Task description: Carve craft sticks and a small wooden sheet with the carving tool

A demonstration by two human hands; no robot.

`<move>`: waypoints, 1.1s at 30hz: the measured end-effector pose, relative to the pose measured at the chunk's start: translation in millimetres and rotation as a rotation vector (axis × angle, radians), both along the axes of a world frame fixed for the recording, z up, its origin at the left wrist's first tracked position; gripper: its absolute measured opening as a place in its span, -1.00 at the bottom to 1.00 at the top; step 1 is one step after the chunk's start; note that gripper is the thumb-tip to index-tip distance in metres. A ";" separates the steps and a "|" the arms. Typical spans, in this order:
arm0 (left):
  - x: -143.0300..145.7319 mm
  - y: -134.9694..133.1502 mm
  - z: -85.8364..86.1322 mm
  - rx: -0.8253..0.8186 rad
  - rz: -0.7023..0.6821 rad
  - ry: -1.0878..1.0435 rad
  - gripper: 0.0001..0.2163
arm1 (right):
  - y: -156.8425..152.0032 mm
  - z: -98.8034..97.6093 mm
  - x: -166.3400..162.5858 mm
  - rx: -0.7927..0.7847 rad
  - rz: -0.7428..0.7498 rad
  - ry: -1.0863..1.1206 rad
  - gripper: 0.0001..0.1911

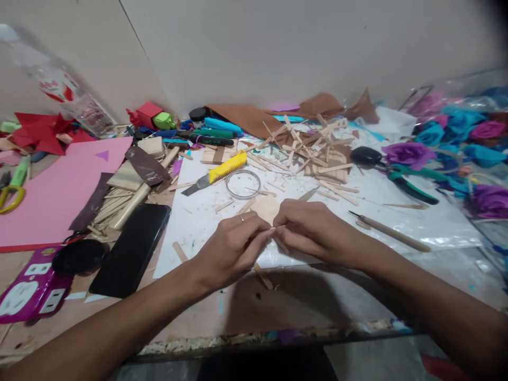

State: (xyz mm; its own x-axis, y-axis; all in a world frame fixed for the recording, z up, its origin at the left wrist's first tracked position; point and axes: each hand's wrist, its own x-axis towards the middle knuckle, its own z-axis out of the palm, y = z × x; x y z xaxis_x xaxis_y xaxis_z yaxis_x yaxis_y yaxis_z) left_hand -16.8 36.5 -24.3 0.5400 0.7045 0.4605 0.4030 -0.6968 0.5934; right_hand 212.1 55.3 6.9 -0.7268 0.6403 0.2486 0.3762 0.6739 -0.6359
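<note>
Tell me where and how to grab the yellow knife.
Probably by the ridged handle, from above and the right: the knife lies with its bare blade pointing left and nearer, and a ring crowds the handle's near side.

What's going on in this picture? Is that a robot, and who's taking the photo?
No robot here, just a person's two bare hands! The camera sits on the person's head, looking forward and down. The left hand and right hand meet in the middle, seeming to pinch a small pale piece; fingers hide most of it. On the table, a white sheet holds wooden sticks and a yellow knife. To the left are a black phone and pink paper; to the right, a purple flower.
</note>
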 end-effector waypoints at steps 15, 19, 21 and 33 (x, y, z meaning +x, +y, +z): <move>-0.3 1.0 2.6 0.146 -0.044 0.127 -0.87 | -3.3 -8.1 -8.8 -0.022 -0.087 0.065 -0.88; -1.4 1.4 1.6 0.177 -0.045 0.139 -0.86 | -5.7 -6.6 -10.3 -0.003 -0.090 0.083 -0.87; -2.4 1.7 3.0 0.134 -0.029 0.104 -0.88 | -4.8 -3.2 -8.1 -0.006 -0.078 0.089 -0.85; -8.3 6.0 4.1 -0.219 0.044 0.078 -0.86 | 41.7 -13.1 38.3 0.269 -0.065 -0.300 -0.83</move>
